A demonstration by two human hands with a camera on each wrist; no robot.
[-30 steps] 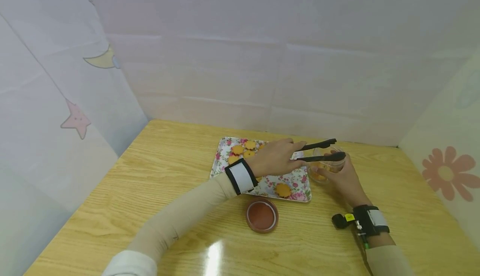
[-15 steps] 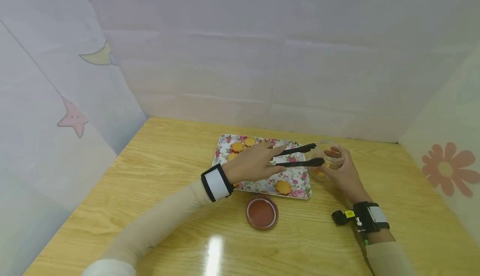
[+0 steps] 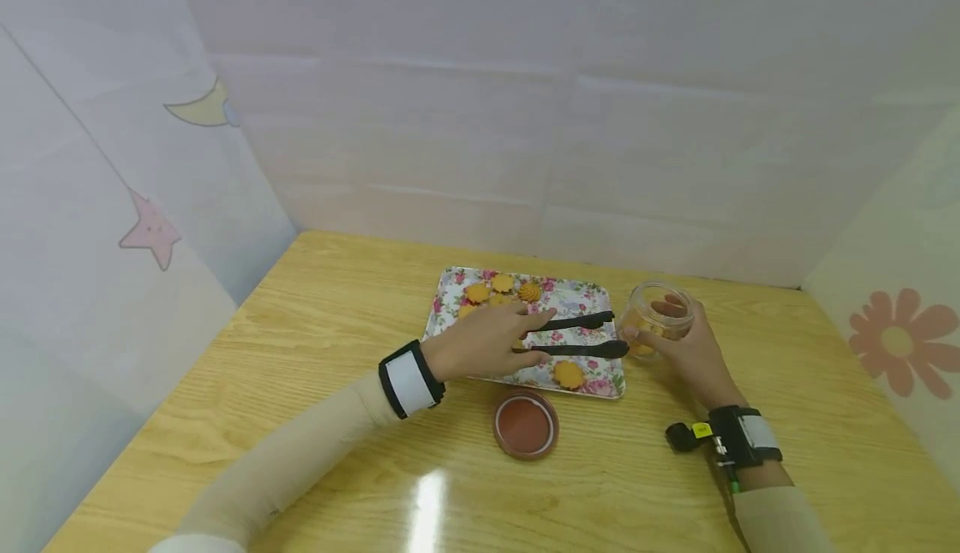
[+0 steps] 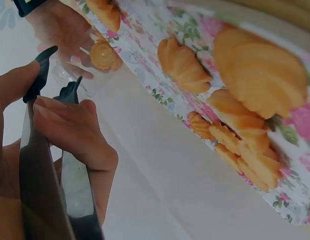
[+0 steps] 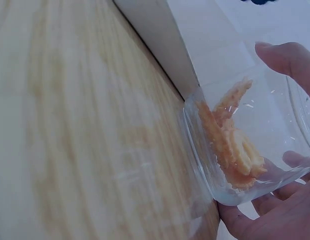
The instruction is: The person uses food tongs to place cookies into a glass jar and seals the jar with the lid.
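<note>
Now left hand (image 3: 486,341) pinching black tongs (image 3: 576,334) over tray (image 3: 448,307), right hand (image 3: 693,354) cupping jar (image 3: 654,317).

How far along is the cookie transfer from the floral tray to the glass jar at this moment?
Partly done. The glass jar, held by the right hand, already contains several cookies. The left hand grips black tongs over the floral tray; their tips look empty. More cookies lie on the tray, and the lid lies on the table, off the jar.
</note>
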